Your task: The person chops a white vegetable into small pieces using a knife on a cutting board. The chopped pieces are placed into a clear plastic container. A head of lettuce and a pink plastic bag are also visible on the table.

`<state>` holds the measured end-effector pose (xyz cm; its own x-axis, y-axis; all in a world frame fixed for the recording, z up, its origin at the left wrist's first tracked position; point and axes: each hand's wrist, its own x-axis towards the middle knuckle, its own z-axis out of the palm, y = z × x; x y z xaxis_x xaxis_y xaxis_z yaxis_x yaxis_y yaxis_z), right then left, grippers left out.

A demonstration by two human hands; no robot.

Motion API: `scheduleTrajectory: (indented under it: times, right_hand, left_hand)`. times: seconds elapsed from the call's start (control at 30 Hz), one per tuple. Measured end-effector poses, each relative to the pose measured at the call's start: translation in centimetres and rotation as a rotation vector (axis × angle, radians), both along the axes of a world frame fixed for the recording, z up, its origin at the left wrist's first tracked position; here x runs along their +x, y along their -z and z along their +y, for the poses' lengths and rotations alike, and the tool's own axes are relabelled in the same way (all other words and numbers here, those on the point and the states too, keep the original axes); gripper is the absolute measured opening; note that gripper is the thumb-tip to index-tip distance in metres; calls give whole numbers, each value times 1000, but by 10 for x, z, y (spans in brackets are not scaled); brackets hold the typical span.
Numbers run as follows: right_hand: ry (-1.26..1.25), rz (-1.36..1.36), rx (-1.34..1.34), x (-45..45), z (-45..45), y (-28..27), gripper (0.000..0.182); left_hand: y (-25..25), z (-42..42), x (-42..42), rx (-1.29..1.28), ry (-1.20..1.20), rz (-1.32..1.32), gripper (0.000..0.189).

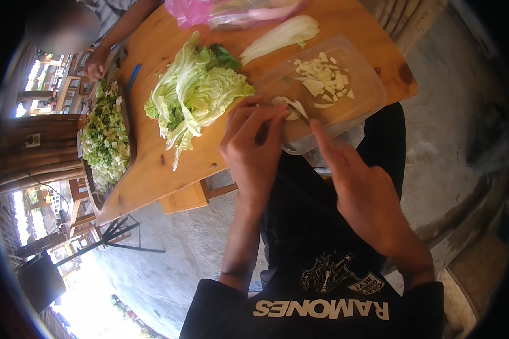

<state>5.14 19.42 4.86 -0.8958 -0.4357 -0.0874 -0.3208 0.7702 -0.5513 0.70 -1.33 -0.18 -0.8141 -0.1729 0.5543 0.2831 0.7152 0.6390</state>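
Observation:
My left hand (pixel 256 135) pinches a pale piece of cabbage stalk (pixel 291 106) over the near left part of a clear plastic tray (pixel 375 99). In my right hand (pixel 356 186) is a small knife (pixel 300 115), its blade against that piece and my index finger stretched along it; the handle is hidden in the hand. Chopped pale pieces (pixel 326 78) lie in the tray's far right part. Leafy napa cabbage (pixel 195 93) is heaped on the table left of my left hand. A long pale cabbage leaf (pixel 280 38) rests just beyond the tray.
The wooden table (pixel 152 182) ends close to my lap. A long dish of chopped greens (pixel 106 140) stands at its left edge, near another person's hand (pixel 96 63) and a blue object (pixel 134 77). A pink plastic bag (pixel 191 12) lies at the far side.

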Motion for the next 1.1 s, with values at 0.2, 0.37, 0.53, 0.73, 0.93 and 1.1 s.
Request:
scheduleTrajectory:
  times: [0.2,0.37,0.53,0.73,0.93,1.1]
  right_hand:
    - [2,-155,49,14,24,-31,94]
    - [38,-73,-187,10,11,-11,95]
    - [20,-107,-117,5,2,-2,96]
    - [13,-18,-41,-2,-16,8,100]
    - [-12,-5,-26,-12,-16,7,97]
    - [-82,-131,54,7,20,-21,96]
  left_hand:
    - [0,0,3,55,-42,-20,18]
    - [-1,3,4,249,-22,-115,29]
    - [-1,2,7,268,-19,-164,34]
    - [5,3,6,294,-19,-142,32]
    - [0,2,4,192,-44,-142,30]
    - [-1,1,5,178,-56,-159,28]
